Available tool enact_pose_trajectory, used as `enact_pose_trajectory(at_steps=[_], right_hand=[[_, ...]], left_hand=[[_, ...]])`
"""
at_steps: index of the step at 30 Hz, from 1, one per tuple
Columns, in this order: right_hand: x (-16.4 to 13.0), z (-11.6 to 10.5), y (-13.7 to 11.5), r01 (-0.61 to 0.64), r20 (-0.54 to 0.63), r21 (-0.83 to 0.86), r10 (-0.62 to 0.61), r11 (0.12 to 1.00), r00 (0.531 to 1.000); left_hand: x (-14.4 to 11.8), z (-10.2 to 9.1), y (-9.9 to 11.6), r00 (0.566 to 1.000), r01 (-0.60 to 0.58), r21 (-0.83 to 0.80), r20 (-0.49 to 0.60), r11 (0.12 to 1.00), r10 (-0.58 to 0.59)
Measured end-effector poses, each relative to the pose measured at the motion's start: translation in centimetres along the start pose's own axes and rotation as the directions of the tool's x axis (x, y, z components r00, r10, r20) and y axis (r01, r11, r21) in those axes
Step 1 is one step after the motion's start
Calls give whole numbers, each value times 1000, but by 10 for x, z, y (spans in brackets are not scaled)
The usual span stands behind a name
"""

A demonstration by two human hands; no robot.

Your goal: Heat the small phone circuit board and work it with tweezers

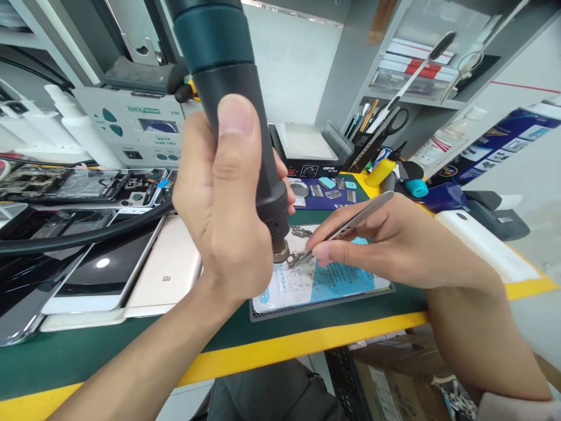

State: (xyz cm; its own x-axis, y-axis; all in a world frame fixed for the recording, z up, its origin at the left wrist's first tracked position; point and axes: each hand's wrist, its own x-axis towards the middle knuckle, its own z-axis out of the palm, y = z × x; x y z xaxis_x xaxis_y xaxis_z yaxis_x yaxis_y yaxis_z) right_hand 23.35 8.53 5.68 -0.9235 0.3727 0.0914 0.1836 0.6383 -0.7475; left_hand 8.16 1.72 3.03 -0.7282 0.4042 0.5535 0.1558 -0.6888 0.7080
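My left hand (pixel 223 204) is wrapped round the black handle of a hot air gun (pixel 225 76), thumb along its side. The gun's metal nozzle (pixel 280 251) points down, close beside a small circuit board (pixel 295 258) on a blue-and-white printed pad (pixel 337 286). In my right hand (pixel 394 245) a pair of metal tweezers (pixel 362 217) is pinched between thumb and fingers. The tips reach down to the circuit board; whether they grip it I cannot tell. Just behind lies another small metal part (pixel 301 231).
Phones, including a gold one (pixel 169 266), lie on the left, crossed by a black hose (pixel 87 240). Behind them stands a hot air station (pixel 131 131). A yellow bottle (pixel 381 172) and a pen holder (pixel 363 149) are at the back right. The table's yellow edge (pixel 263 349) runs along the front.
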Motion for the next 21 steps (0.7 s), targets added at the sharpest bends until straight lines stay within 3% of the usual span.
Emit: enact_pose_trajectory(at_steps=[9, 12, 21], right_hand=[[-2, -9, 1, -47, -122, -37, 42, 998, 992], [-3, -13, 3, -74, -154, -39, 67, 996, 986], [-4, -9, 5, -94, -46, -13, 93, 996, 995]], left_hand=[[3, 5, 5, 997, 43, 13, -62, 999, -43], [2, 7, 6, 998, 60, 0, -37, 998, -60], [1, 7, 0, 997, 50, 8, -60, 999, -49]])
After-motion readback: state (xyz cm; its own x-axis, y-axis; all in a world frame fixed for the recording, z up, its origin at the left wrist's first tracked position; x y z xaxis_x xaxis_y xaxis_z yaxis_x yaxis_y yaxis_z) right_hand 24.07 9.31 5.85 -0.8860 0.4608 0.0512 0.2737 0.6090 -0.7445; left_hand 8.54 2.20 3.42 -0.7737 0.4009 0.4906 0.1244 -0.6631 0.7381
